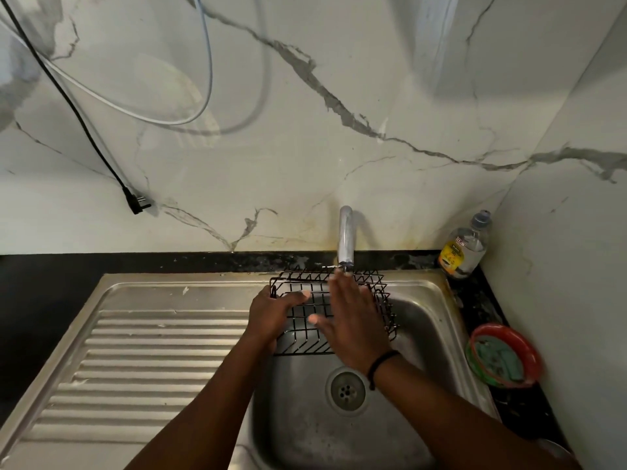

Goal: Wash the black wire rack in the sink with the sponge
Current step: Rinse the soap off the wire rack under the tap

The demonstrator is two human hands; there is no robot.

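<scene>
Nearest me, my two bare forearms reach in over the dull, scratched stainless-steel sink basin (420, 320) with its round perforated drain (346, 391). I read this as rinsing, with no sponge in my hands.

My left hand (271, 315) curls its grip around the left edge of the black wire rack (381, 301), thumb across the top wires, probably to steady it and keep it tilted over the basin. My right hand (353, 320), a dark band at its wrist, lies flat with straight fingers on the rack's grid, gripping nothing.

The rack is thin, glossy, crossed wire with zigzag sides, sitting at the basin's far edge directly below the curved chrome tap (346, 237). I cannot tell whether water runs.

To the left lies the ribbed steel draining board (152, 354). On the black desk at right, a red round plastic bowl (531, 354) holds what looks like a green sponge (500, 359). Farther back stands a clear plastic bottle (464, 247) against the veined white marble wall.
</scene>
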